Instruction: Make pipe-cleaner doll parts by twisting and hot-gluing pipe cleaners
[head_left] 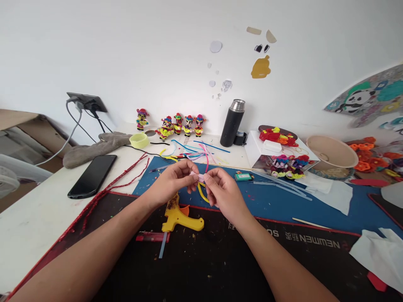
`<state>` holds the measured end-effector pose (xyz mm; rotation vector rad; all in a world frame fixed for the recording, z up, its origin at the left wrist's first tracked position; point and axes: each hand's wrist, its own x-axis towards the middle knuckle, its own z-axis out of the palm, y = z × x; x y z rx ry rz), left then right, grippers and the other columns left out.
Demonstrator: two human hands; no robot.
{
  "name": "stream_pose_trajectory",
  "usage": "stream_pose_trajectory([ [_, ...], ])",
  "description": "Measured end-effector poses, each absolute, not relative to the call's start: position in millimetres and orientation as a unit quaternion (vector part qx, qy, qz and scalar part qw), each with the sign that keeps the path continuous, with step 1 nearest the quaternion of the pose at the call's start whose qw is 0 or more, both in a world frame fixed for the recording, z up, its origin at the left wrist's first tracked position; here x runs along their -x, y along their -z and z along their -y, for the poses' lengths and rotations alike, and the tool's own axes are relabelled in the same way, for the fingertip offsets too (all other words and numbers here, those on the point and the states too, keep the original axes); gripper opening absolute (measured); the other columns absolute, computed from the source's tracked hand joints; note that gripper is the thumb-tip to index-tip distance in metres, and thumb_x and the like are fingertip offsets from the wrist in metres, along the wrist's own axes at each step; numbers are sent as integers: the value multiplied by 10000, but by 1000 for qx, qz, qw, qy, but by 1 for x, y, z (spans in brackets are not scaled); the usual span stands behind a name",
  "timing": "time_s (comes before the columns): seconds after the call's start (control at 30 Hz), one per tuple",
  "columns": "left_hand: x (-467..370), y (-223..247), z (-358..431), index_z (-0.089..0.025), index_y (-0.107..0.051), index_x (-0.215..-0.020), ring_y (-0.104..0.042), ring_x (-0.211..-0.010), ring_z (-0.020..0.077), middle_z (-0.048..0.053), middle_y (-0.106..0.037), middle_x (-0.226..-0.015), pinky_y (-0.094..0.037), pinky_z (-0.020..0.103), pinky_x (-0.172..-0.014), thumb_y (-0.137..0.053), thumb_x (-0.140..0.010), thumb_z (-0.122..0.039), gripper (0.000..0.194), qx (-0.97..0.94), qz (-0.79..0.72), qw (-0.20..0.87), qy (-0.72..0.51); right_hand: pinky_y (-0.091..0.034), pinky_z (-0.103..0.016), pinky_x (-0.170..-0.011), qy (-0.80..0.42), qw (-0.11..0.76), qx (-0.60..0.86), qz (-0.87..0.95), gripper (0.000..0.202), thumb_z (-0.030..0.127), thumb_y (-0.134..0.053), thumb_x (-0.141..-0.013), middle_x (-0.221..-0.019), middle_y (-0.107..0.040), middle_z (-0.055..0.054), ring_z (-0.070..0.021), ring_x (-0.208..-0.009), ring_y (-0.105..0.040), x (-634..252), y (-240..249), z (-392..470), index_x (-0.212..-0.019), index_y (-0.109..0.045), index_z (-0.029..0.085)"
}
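Observation:
Between my two hands is a small pale pink piece (200, 177), its ends pinched by the fingertips. My left hand (179, 178) closes thumb and forefinger on its left end. On the right end, my right hand (220, 188) does the same. A pink strip (207, 162) rises just behind the piece, and a yellow strip (203, 193) curves below it; whether either joins the piece I cannot tell. Under my hands, a yellow glue gun (182, 220) lies on the black mat (189, 272), a clear stick poking from its lower end.
At the left are a black phone (92, 176) and red fuzzy stems (103, 191). Small figures (178, 123), coloured stems (192, 149) and a black flask (232, 123) stand or lie at the back. Clear glue sticks (283, 186), a bowl (332, 149) and white tissue (378, 251) are right.

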<state>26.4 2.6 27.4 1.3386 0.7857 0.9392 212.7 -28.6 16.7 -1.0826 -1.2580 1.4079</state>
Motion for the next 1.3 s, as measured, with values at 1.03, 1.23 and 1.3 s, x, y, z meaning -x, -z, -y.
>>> stream_pose_trajectory([
  [1.03,-28,-24,-3,-173,-630,-1134,-671,-715,158,22,-690,-833,-550,272,-636,-757,-928,-411,339,-570,-321,635,-410,-292,-232,-390,-591,459,437,499,426,635,-684,-904,-598,-543,83,-87,-403,-460,-213,-17,28,-900,-567,226],
  [1.23,-28,-25,-3,-177,-632,-1047,-657,-716,154,14,-674,-796,-535,261,-636,-761,-926,-398,283,-573,-321,630,-415,-298,-230,-393,-602,453,434,494,428,641,-679,-913,-615,-551,79,-88,-409,-472,-213,-17,29,-941,-579,226],
  [1.3,-27,-25,-3,-180,-636,-1047,-655,-718,154,13,-671,-800,-532,261,-636,-764,-923,-398,281,-574,-321,626,-418,-297,-233,-391,-607,446,432,496,430,646,-673,-916,-617,-548,78,-90,-409,-470,-212,-18,29,-961,-591,226],
])
